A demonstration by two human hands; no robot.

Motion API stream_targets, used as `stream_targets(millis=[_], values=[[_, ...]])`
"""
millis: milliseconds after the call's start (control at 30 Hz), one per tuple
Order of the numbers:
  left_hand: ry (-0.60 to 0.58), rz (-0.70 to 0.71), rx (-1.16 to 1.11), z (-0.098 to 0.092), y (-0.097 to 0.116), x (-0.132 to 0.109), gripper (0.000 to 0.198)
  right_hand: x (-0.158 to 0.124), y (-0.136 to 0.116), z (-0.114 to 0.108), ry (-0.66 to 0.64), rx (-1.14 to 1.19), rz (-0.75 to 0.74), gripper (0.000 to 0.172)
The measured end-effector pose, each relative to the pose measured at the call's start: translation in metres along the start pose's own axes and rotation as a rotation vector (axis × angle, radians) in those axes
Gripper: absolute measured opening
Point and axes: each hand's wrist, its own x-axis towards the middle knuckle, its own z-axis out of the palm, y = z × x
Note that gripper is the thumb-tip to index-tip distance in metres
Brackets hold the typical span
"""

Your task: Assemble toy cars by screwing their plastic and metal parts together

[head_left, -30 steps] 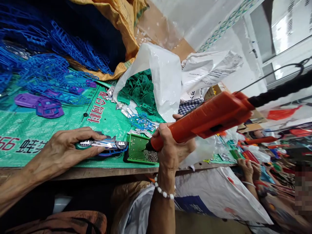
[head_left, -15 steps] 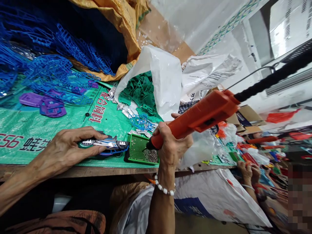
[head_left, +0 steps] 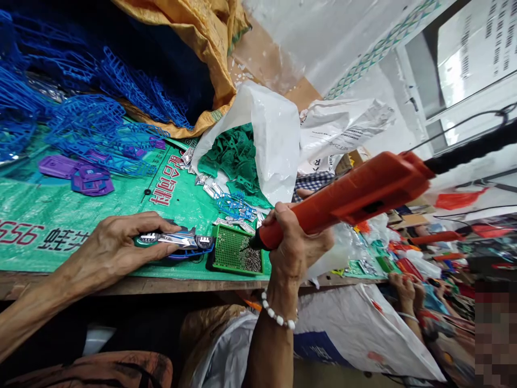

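Note:
My left hand [head_left: 117, 237] grips a toy car [head_left: 181, 238] by one end, thumb and fingers on either side. The car has black wheels with white marks, a silver strip and a blue frame, and it rests at the table's front edge. My right hand [head_left: 291, 237] is wrapped round an orange electric screwdriver [head_left: 343, 188], held aslant. The tool's dark bit points down over a green screw tray [head_left: 230, 250] with a grid of holes. Small screws [head_left: 252, 260] are heaped at the tray's right end; whether the bit touches one, I cannot tell.
Behind the tray stands a white bag [head_left: 277, 140] full of green plastic parts [head_left: 232, 156]. Blue plastic frames [head_left: 89, 118] and purple pieces [head_left: 91, 178] lie at the left, below a yellow sack [head_left: 220, 70]. A co-worker's hands [head_left: 406, 288] show at the far right.
My right hand and the screwdriver have shifted slightly right, and the bit has moved a little right over the tray. My left hand keeps its hold on the toy car.

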Motion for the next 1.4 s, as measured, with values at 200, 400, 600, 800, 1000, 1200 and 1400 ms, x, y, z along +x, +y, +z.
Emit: stream_targets(millis=[200,400,600,800,1000,1200,1400], values=[[0.016,0.013,-0.005,0.001,0.003,0.001,0.035,-0.002,0.009,-0.002,0.040,0.005,0.006,0.041],[0.055,0.054,0.068,0.002,-0.002,0.003,0.035,-0.001,0.010,-0.003,0.059,-0.051,0.006,0.038],[0.089,0.130,0.095,0.004,-0.007,0.006,0.032,-0.001,0.012,-0.002,0.076,-0.048,0.016,0.042],[0.072,0.110,0.097,0.000,0.000,0.005,0.032,-0.001,0.015,-0.003,0.068,-0.020,0.016,0.042],[0.101,0.127,0.104,0.002,-0.001,0.005,0.034,0.002,0.017,-0.002,0.051,-0.043,0.005,0.046],[0.069,0.080,0.095,-0.001,0.004,0.005,0.039,-0.001,0.021,0.000,0.044,-0.123,-0.020,0.049],[0.067,0.073,0.072,0.000,0.003,0.005,0.039,-0.003,0.017,0.003,0.042,-0.055,0.005,0.055]])
